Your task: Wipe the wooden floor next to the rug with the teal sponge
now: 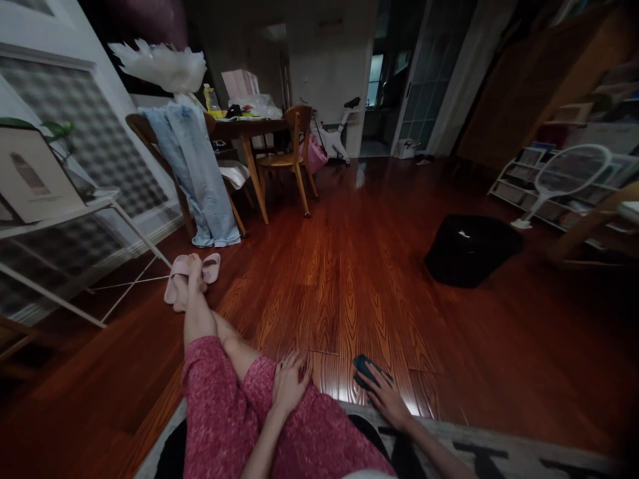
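My left hand [291, 384] lies on my thigh, on the dark pink patterned trousers [319, 426], its fingers spread a little and holding nothing. To the right, my right hand [384, 396] has its fingers over a small dark teal cloth-like thing [364, 369], just above or against the wooden floor [329, 286]; contact with the floor cannot be made out. Part of the dark teal thing is hidden beneath the fingers. My legs stretch forward to the left, crossed near the feet, by pink slippers [212, 267].
A black bin [469, 249] stands on the floor at right, near a white racket-shaped object [572, 169]. Ahead left are a wooden chair [298, 143], a table and light blue jeans [192, 166] over another chair. A white-framed side table [94, 206] stands far left.
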A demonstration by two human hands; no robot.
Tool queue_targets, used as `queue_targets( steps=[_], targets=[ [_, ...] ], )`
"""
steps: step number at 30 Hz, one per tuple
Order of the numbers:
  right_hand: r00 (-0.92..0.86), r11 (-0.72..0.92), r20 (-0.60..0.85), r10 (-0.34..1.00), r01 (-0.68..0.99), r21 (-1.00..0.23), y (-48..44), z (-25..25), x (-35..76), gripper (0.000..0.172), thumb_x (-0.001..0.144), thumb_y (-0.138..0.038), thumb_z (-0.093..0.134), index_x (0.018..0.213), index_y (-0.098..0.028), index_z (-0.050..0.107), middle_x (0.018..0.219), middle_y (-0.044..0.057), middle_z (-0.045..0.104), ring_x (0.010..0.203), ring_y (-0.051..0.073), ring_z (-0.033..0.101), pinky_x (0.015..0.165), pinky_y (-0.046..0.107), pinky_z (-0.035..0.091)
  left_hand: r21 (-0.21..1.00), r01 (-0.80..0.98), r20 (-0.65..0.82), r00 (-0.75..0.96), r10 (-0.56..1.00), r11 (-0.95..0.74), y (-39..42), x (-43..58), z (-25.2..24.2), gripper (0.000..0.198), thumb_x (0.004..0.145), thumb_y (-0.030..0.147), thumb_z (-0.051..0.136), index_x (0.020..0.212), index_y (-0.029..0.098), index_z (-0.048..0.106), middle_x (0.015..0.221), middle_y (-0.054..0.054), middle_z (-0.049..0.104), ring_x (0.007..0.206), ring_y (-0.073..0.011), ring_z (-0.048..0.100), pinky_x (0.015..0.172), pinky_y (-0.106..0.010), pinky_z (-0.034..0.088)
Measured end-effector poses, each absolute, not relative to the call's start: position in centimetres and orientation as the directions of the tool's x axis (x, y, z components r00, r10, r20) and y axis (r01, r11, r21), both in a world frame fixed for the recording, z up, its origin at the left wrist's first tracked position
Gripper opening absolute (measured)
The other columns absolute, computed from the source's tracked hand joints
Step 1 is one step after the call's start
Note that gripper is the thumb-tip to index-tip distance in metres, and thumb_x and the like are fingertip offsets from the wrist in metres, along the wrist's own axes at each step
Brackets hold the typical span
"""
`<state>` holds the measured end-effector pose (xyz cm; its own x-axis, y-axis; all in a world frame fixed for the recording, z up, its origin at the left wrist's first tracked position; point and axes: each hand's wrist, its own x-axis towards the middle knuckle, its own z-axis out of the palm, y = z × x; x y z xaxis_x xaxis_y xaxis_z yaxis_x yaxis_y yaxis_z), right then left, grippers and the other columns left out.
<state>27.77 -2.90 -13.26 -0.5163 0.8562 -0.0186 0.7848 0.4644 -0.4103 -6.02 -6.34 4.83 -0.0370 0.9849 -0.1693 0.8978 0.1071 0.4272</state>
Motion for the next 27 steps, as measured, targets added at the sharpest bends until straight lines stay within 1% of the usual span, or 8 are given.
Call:
queue_targets(
  steps=[4, 8, 10, 15, 19, 21, 24, 27],
  targets=[
    [-0.402, 0.391, 0.036, 0.915, 0.861, -0.325, 2.3, -12.4, 24.7, 0.052, 0.101, -0.037, 0.029, 0.152, -0.039, 0.039, 0.164, 0.001, 0.033, 0.15, 0.02, 0.028, 0.12, 0.049, 0.027, 0.42, 0.9, -0.184, -0.042, 0.982, 0.118, -6.4, -6.1, 4.8, 0.052, 0.096, 0.043, 0.037, 0.139, 0.022, 0.058, 0.156, -0.007, 0.046, 0.145, -0.0229, 0.039, 0.121, -0.044, 0.024],
    [-0.214, 0.192, -0.045, 0.976, 0.937, -0.293, 9.0, -10.8, 19.4, 0.055, 0.099, -0.028, 0.028, 0.153, -0.032, 0.04, 0.164, 0.006, 0.031, 0.151, 0.021, 0.026, 0.12, 0.05, 0.024, 0.411, 0.903, -0.19, -0.052, 0.98, 0.128, -6.3, -6.0, 5.0, 0.051, 0.096, 0.042, 0.038, 0.14, 0.023, 0.057, 0.156, -0.006, 0.046, 0.145, -0.0218, 0.038, 0.121, -0.042, 0.024],
    [-0.186, 0.155, -0.076, 0.98, 0.941, -0.3, 11.1, -10.1, 17.2, 0.057, 0.098, -0.026, 0.029, 0.153, -0.028, 0.039, 0.165, 0.009, 0.028, 0.152, 0.022, 0.024, 0.12, 0.051, 0.023, 0.4, 0.906, -0.199, -0.06, 0.978, 0.137, -6.3, -6.0, 5.0, 0.051, 0.095, 0.041, 0.039, 0.139, 0.023, 0.058, 0.155, -0.006, 0.047, 0.145, -0.0218, 0.038, 0.121, -0.041, 0.024],
    [-0.302, 0.262, -0.076, 0.95, 0.907, -0.329, 9.6, -10.6, 15.6, 0.057, 0.095, -0.026, 0.034, 0.151, -0.035, 0.041, 0.165, 0.004, 0.03, 0.152, 0.02, 0.025, 0.121, 0.05, 0.023, 0.399, 0.907, -0.196, -0.061, 0.979, 0.137, -6.1, -5.9, 4.8, 0.051, 0.094, 0.04, 0.039, 0.137, 0.023, 0.06, 0.156, -0.005, 0.046, 0.145, -0.0222, 0.038, 0.121, -0.041, 0.025],
    [-0.523, 0.47, -0.04, 0.852, 0.796, -0.381, 3.2, -12.9, 19.2, 0.054, 0.099, -0.036, 0.035, 0.152, -0.039, 0.037, 0.165, 0.001, 0.028, 0.152, 0.019, 0.024, 0.122, 0.047, 0.023, 0.416, 0.9, -0.182, -0.058, 0.982, 0.13, -6.1, -5.8, 4.8, 0.052, 0.095, 0.043, 0.037, 0.137, 0.021, 0.061, 0.155, -0.007, 0.047, 0.145, -0.0227, 0.039, 0.12, -0.042, 0.026],
    [-0.556, 0.502, -0.025, 0.831, 0.768, -0.397, 0.2, -13.9, 22.3, 0.053, 0.1, -0.042, 0.035, 0.152, -0.041, 0.036, 0.165, 0.0, 0.028, 0.152, 0.02, 0.026, 0.121, 0.047, 0.025, 0.419, 0.899, -0.181, -0.058, 0.982, 0.13, -6.2, -5.7, 4.9, 0.053, 0.096, 0.043, 0.035, 0.136, 0.021, 0.061, 0.155, -0.008, 0.046, 0.145, -0.0233, 0.039, 0.12, -0.043, 0.026],
    [-0.492, 0.451, -0.017, 0.87, 0.811, -0.373, -2.0, -14.5, 27.0, 0.051, 0.1, -0.046, 0.035, 0.151, -0.043, 0.04, 0.164, -0.002, 0.031, 0.15, 0.022, 0.031, 0.12, 0.047, 0.029, 0.412, 0.902, -0.186, -0.058, 0.981, 0.131, -6.4, -5.8, 5.0, 0.053, 0.096, 0.042, 0.036, 0.139, 0.021, 0.059, 0.156, -0.008, 0.046, 0.145, -0.0237, 0.038, 0.121, -0.044, 0.026],
    [-0.333, 0.317, 0.002, 0.943, 0.895, -0.314, -0.4, -14.3, 30.0, 0.051, 0.099, -0.042, 0.033, 0.149, -0.04, 0.045, 0.162, 0.0, 0.036, 0.148, 0.022, 0.034, 0.119, 0.048, 0.032, 0.41, 0.904, -0.187, -0.05, 0.981, 0.124, -6.4, -5.9, 5.0, 0.052, 0.096, 0.04, 0.037, 0.139, 0.02, 0.058, 0.156, -0.008, 0.046, 0.146, -0.0238, 0.038, 0.121, -0.044, 0.025]
  ],
)
